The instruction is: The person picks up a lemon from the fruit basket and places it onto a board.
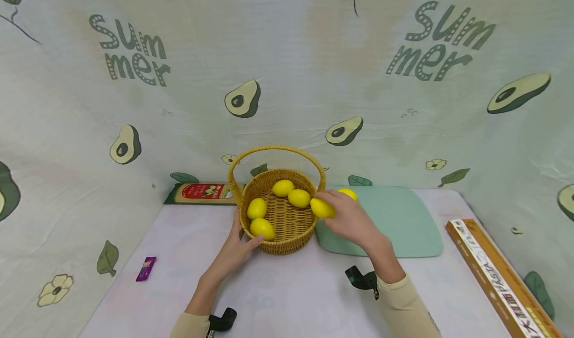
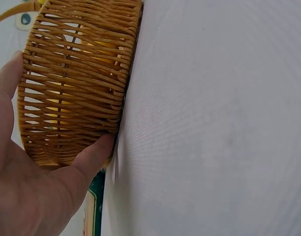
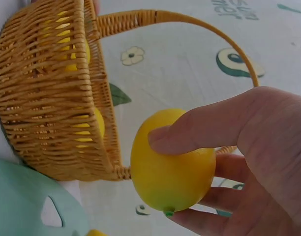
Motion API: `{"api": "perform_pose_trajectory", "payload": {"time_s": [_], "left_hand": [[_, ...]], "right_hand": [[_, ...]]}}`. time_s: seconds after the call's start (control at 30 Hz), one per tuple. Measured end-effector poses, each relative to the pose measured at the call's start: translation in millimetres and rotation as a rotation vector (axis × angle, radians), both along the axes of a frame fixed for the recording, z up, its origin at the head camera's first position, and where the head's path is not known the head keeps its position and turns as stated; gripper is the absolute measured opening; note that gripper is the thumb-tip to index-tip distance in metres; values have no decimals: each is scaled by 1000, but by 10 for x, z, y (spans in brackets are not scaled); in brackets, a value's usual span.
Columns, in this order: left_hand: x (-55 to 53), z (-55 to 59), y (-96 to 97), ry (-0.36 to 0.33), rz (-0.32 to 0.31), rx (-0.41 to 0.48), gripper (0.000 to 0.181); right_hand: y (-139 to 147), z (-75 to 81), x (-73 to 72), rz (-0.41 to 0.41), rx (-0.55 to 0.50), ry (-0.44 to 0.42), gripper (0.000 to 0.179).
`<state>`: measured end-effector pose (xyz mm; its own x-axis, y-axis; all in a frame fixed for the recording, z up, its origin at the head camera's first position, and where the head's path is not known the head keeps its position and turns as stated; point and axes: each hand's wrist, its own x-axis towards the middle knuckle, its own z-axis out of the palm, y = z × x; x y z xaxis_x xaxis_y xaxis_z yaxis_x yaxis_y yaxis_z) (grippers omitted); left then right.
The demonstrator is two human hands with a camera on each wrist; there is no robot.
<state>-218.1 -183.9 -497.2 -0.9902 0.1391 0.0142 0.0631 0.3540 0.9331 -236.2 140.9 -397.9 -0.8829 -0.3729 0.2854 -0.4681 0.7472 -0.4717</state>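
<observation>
A round wicker basket (image 1: 285,248) with a tall handle stands on the table, several yellow lemons (image 1: 283,188) inside it. My left hand (image 1: 234,251) holds the basket by its near left side. In the left wrist view, the thumb and a finger spread across the woven wall (image 2: 74,93). My right hand (image 1: 352,221) grips a lemon (image 3: 172,167) between thumb and fingers, at the basket's right rim. One more lemon (image 1: 348,194) shows partly behind the right hand, at the far part of a green cutting board (image 1: 403,228).
A green and tan packet with a red label (image 1: 204,192) lies behind the basket to the left. A small purple wrapped snack (image 1: 146,268) is on the left of the table. Along the right edge lies a long pasta box (image 1: 498,278). Patterned cloth (image 1: 287,69) hangs behind.
</observation>
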Motion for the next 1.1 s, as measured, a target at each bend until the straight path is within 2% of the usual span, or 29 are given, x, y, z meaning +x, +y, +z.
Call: {"api": "perform_pose_trajectory", "payload": {"time_s": [0.23, 0.6, 0.73, 0.8, 0.9, 0.97, 1.03, 1.1], "left_hand": [[19, 4, -20, -20, 15, -8, 111], [7, 2, -10, -9, 11, -8, 112], [13, 15, 0, -14, 3, -8, 112], [43, 103, 16, -36, -6, 0, 112], [40, 115, 18, -43, -12, 0, 112], [37, 105, 16, -45, -8, -3, 112], [11, 18, 5, -25, 1, -10, 112], [13, 8, 8, -14, 4, -8, 112]], "right_hand": [[177, 44, -5, 1, -3, -15, 55], [608, -78, -211, -108, -17, -17, 54], [763, -154, -291, -149, -8, -19, 54], [837, -198, -327, -166, -9, -28, 54], [934, -272, -382, -186, -6, -37, 55], [990, -328, -419, -196, -6, -36, 55], [1044, -397, -468, -206, -2, -35, 55], [1099, -472, -518, -216, -3, -39, 55]]}}
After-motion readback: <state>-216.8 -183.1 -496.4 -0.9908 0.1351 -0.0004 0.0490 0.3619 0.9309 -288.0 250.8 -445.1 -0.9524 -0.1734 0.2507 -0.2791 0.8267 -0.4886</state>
